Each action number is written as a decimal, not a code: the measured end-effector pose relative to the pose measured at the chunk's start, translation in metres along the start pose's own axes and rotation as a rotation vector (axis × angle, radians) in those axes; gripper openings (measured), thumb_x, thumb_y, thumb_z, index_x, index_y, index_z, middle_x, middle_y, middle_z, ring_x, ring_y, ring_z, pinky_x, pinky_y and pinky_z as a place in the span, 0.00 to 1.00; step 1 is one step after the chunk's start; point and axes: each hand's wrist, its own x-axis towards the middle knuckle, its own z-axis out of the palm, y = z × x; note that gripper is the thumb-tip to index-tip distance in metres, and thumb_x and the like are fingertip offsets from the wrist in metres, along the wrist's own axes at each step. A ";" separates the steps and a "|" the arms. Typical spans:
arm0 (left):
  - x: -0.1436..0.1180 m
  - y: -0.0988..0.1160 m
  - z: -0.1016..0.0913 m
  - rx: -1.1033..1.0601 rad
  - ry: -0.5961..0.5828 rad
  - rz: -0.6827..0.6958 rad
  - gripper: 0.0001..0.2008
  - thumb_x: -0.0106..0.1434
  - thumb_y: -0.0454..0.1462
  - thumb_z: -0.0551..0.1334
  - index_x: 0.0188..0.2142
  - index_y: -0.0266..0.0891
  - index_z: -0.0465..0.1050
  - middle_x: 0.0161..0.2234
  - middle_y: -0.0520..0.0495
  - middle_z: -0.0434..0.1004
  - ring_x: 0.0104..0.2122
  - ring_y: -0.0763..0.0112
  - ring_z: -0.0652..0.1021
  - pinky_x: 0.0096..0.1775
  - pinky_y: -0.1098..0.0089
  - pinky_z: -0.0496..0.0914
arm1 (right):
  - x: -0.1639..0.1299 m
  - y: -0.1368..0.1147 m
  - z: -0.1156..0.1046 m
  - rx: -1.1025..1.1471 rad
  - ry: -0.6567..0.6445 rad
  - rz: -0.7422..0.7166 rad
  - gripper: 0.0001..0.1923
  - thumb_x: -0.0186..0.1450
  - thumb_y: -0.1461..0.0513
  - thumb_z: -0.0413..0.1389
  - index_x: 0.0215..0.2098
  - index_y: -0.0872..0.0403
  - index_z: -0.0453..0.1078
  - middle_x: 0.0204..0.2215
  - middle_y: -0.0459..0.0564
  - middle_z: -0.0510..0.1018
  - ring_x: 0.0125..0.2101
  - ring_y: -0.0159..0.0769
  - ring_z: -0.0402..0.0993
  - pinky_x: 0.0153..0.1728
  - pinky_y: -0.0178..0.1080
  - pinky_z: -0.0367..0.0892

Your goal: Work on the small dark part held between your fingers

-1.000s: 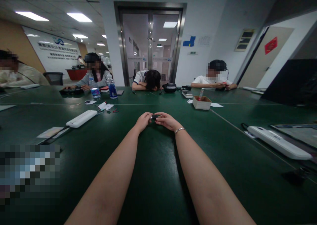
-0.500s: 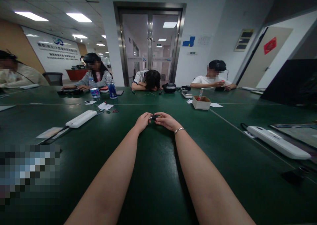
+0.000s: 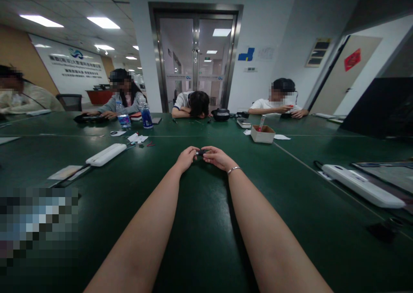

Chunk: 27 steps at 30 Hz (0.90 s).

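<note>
Both my forearms stretch out over the dark green table (image 3: 200,224). My left hand (image 3: 186,157) and my right hand (image 3: 217,157) meet at the middle of the table, fingertips together on a small dark object with a silvery end (image 3: 200,152). Each hand pinches one end of it, just above the tabletop. A thin bracelet (image 3: 234,169) sits on my right wrist. Most of the object is hidden by my fingers.
A white power strip (image 3: 106,154) lies to the left, another white power strip (image 3: 363,185) to the right. A small cardboard box (image 3: 263,134) stands beyond my hands. Bottles (image 3: 146,115), paper scraps and several seated people line the far edge.
My hands stay almost still on the small object, with only slight finger shifts. A person at the far left has moved their hands a little.
</note>
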 end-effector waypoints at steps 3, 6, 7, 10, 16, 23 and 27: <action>0.001 -0.002 0.000 0.023 0.012 0.010 0.14 0.62 0.39 0.50 0.40 0.37 0.71 0.21 0.53 0.67 0.18 0.76 0.65 0.23 0.74 0.59 | -0.001 -0.002 0.001 -0.026 0.008 0.015 0.15 0.57 0.77 0.55 0.40 0.57 0.69 0.22 0.44 0.74 0.21 0.25 0.73 0.24 0.25 0.70; 0.000 -0.002 0.000 0.041 0.022 0.015 0.14 0.62 0.41 0.50 0.40 0.37 0.71 0.21 0.52 0.67 0.19 0.76 0.65 0.23 0.74 0.59 | -0.002 -0.002 0.002 -0.008 0.028 0.037 0.13 0.59 0.76 0.54 0.40 0.58 0.68 0.25 0.47 0.75 0.24 0.28 0.75 0.28 0.28 0.73; 0.000 -0.002 0.000 0.044 0.022 0.016 0.14 0.63 0.41 0.50 0.39 0.37 0.71 0.21 0.52 0.67 0.19 0.76 0.66 0.23 0.74 0.59 | -0.002 -0.002 0.002 0.001 0.033 0.037 0.12 0.60 0.75 0.54 0.40 0.58 0.68 0.26 0.48 0.76 0.25 0.29 0.76 0.28 0.29 0.74; -0.002 -0.001 -0.001 0.041 0.017 0.019 0.15 0.63 0.41 0.50 0.39 0.37 0.71 0.21 0.52 0.67 0.19 0.76 0.66 0.23 0.75 0.60 | -0.002 -0.002 0.002 0.013 0.040 0.029 0.08 0.63 0.73 0.54 0.39 0.58 0.68 0.29 0.49 0.76 0.24 0.29 0.76 0.28 0.30 0.74; -0.003 0.003 -0.001 -0.025 0.014 -0.045 0.14 0.62 0.39 0.50 0.40 0.37 0.71 0.26 0.51 0.69 0.19 0.78 0.66 0.23 0.76 0.60 | 0.000 0.000 0.000 0.019 0.044 0.027 0.08 0.61 0.72 0.57 0.39 0.58 0.68 0.29 0.50 0.76 0.25 0.30 0.77 0.29 0.31 0.75; 0.001 -0.003 0.000 -0.037 0.011 -0.032 0.13 0.60 0.37 0.52 0.41 0.37 0.71 0.24 0.51 0.69 0.19 0.78 0.67 0.23 0.76 0.61 | 0.001 0.001 -0.001 0.020 0.036 0.016 0.08 0.61 0.72 0.56 0.39 0.58 0.68 0.29 0.50 0.76 0.25 0.30 0.76 0.29 0.31 0.75; 0.000 -0.003 0.001 -0.022 0.020 -0.009 0.13 0.62 0.39 0.51 0.39 0.37 0.71 0.23 0.52 0.68 0.19 0.78 0.66 0.23 0.76 0.61 | 0.000 0.000 0.000 0.019 0.047 0.023 0.09 0.62 0.74 0.54 0.39 0.58 0.68 0.29 0.50 0.76 0.24 0.30 0.76 0.28 0.31 0.74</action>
